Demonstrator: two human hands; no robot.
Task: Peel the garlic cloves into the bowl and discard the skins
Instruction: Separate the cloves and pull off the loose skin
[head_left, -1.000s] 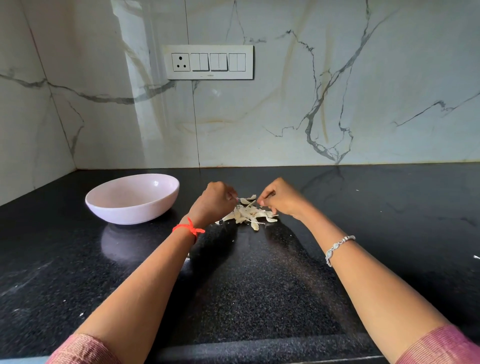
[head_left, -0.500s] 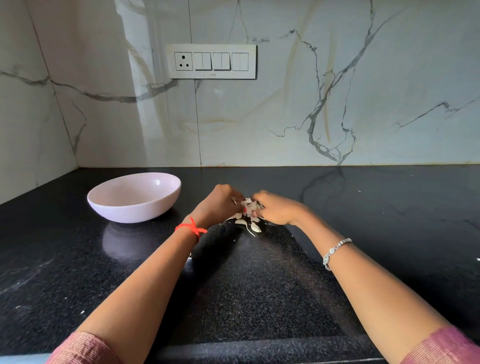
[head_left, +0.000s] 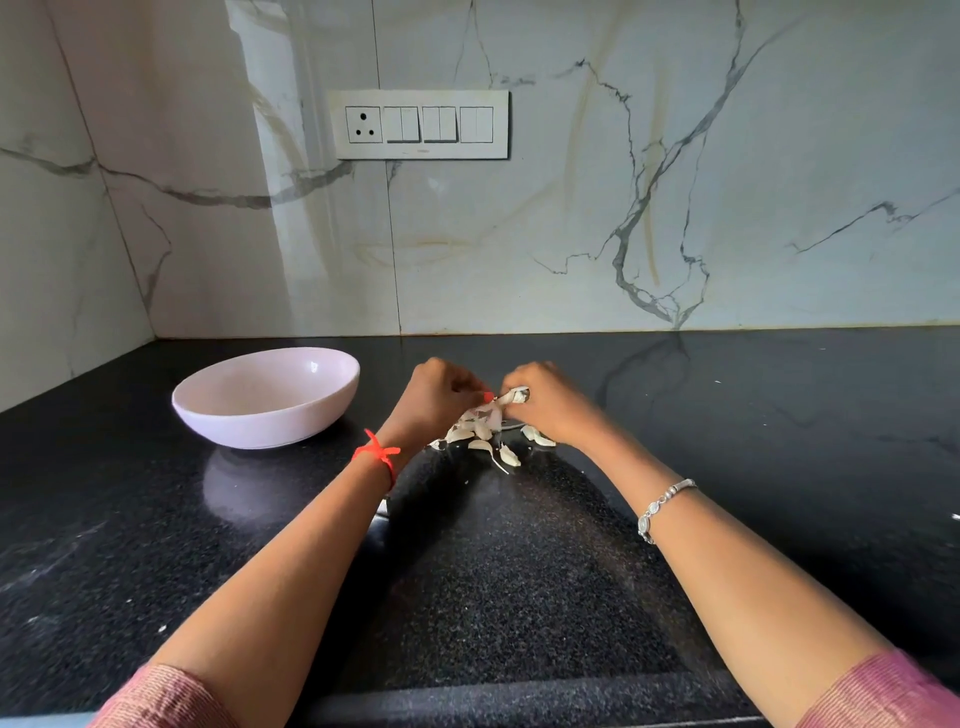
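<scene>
Papery skins: my left hand and right hand both pinch them, bunching to bin.
Bowl: close, for cloves.

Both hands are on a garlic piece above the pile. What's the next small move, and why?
Probably pull the papery strip away with the right hand while the left hand holds the garlic piece. Both hands pinch it just above the loose pieces on the counter, and the strip curls off by the right hand.
</scene>
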